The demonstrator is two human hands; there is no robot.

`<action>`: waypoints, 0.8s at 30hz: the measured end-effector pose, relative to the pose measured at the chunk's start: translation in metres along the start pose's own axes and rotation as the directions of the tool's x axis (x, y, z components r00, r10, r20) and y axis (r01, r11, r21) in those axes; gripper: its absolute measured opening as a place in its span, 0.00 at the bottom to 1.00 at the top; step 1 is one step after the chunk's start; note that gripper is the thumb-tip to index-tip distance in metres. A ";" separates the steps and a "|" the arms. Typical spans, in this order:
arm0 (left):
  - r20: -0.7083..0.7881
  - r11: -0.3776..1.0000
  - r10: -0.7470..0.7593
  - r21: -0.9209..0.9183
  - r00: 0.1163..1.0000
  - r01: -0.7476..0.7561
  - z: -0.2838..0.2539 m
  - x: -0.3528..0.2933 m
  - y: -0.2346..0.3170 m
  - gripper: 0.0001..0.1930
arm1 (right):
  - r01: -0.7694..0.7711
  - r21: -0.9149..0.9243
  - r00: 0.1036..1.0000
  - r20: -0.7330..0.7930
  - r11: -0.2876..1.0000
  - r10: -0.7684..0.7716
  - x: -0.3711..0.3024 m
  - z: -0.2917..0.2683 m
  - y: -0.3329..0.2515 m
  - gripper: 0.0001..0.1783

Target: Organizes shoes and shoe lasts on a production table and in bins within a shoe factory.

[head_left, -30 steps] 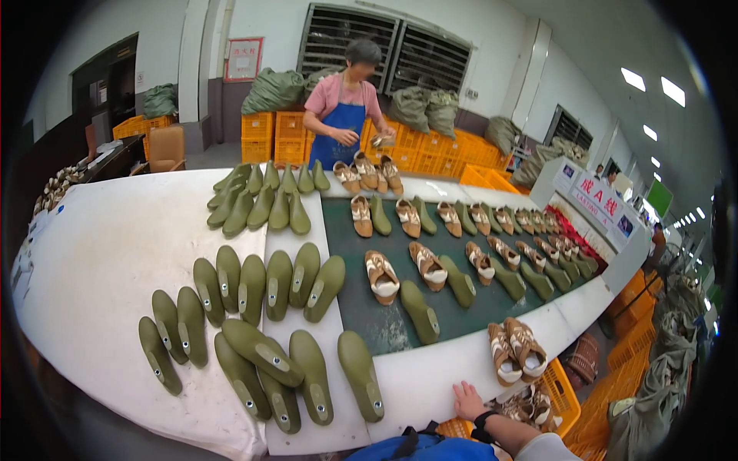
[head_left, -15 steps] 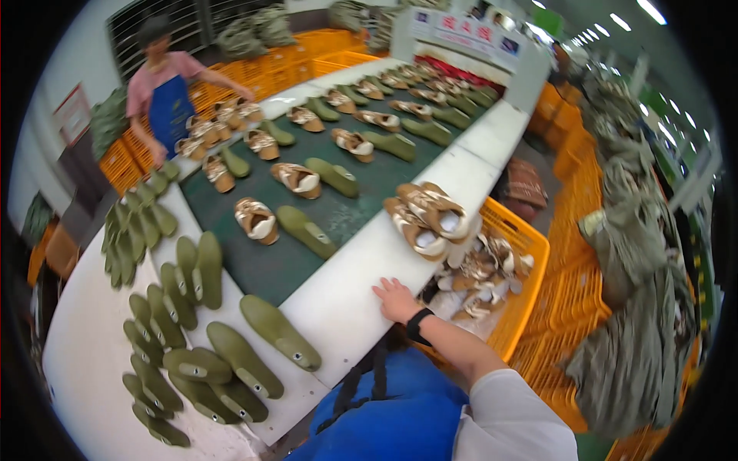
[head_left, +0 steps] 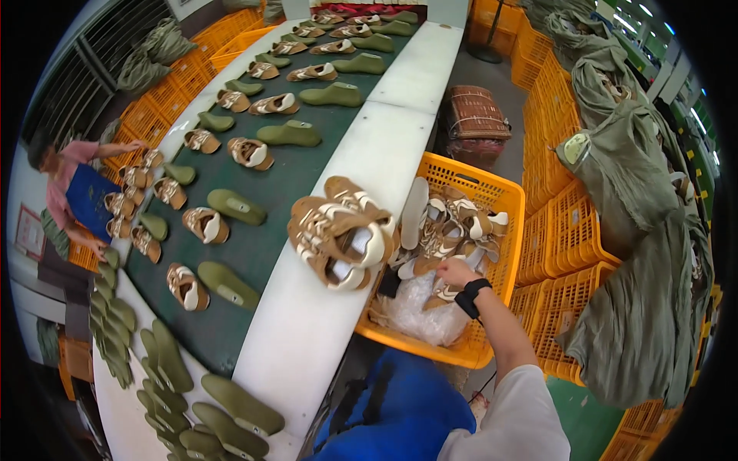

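My right hand (head_left: 457,272), with a black band on the wrist, reaches down into an orange plastic crate (head_left: 510,230) at the right of the line. Its fingers are curled closed at a brown and white shoe (head_left: 419,267) lying there; the fingertips are partly hidden. Several more such shoes (head_left: 442,240) are heaped around it, beside a crumpled clear plastic bag (head_left: 423,313). On the white ledge left of the crate, a few brown and white sneakers (head_left: 330,227) stand close together. My left hand is out of view.
A green conveyor belt (head_left: 254,180) carries sneakers and green shoe lasts in rows. More lasts (head_left: 242,403) lie on the white table at lower left. A co-worker in a blue apron (head_left: 88,201) handles shoes across the belt. Stacked orange crates (head_left: 565,223) line the right.
My right hand has left the white ledge and gone right, down into the crate, its spread fingers now closed. The view has turned right. The co-worker still stands at the far side.
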State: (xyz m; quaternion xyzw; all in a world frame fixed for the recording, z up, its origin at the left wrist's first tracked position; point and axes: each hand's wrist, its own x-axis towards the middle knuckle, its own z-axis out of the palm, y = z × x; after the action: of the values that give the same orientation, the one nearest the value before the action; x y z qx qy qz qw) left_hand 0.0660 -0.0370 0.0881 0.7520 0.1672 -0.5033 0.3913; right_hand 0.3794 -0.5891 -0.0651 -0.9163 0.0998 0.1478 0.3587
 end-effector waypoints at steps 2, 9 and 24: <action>0.002 1.000 -0.026 0.016 1.000 0.026 -0.006 0.018 0.033 0.16 | -0.067 -0.062 0.998 0.003 0.996 0.067 0.038 -0.015 0.052 0.13; -0.035 0.985 -0.163 0.045 0.986 0.165 -0.027 0.059 0.117 0.16 | -0.263 0.161 0.953 -0.114 0.951 0.282 0.170 0.008 0.098 0.18; 0.008 0.981 0.192 -0.022 0.981 -0.192 -0.083 0.098 0.312 0.22 | -0.122 0.490 0.920 -0.270 0.863 0.283 0.192 0.047 0.093 0.24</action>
State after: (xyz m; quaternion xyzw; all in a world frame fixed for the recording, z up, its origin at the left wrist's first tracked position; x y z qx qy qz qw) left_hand 0.3621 -0.1877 0.1476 0.7579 0.0970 -0.4653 0.4468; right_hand 0.5230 -0.6385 -0.2221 -0.7993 0.2884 0.0001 0.5272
